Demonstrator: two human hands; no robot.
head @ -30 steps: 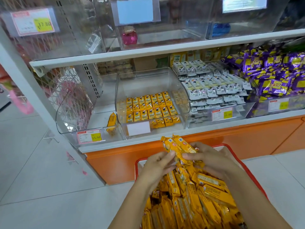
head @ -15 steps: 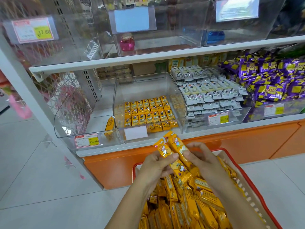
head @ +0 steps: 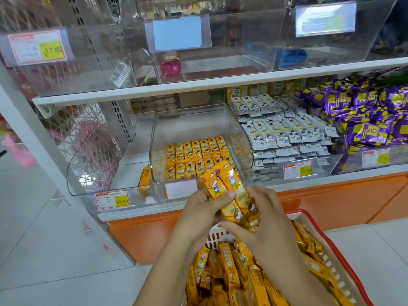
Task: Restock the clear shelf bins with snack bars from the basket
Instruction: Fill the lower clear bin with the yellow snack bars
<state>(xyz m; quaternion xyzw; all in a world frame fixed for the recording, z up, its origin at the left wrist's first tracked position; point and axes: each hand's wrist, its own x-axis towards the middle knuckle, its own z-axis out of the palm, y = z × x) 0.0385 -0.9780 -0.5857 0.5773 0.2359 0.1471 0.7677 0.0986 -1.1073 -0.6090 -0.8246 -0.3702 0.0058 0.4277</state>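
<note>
**Desk:** What changed?

**Operator:** In the last second both hands, left and right, raised a bundle of snack bars clear of the basket. I see both hands' fingers curled round the wrappers. The bundle now sits just before the middle clear bin, at the lower shelf's front edge. I judge loading comes next.

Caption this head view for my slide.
Left hand and right hand grip yellow snack bars over the basket, facing the clear bin.
</note>
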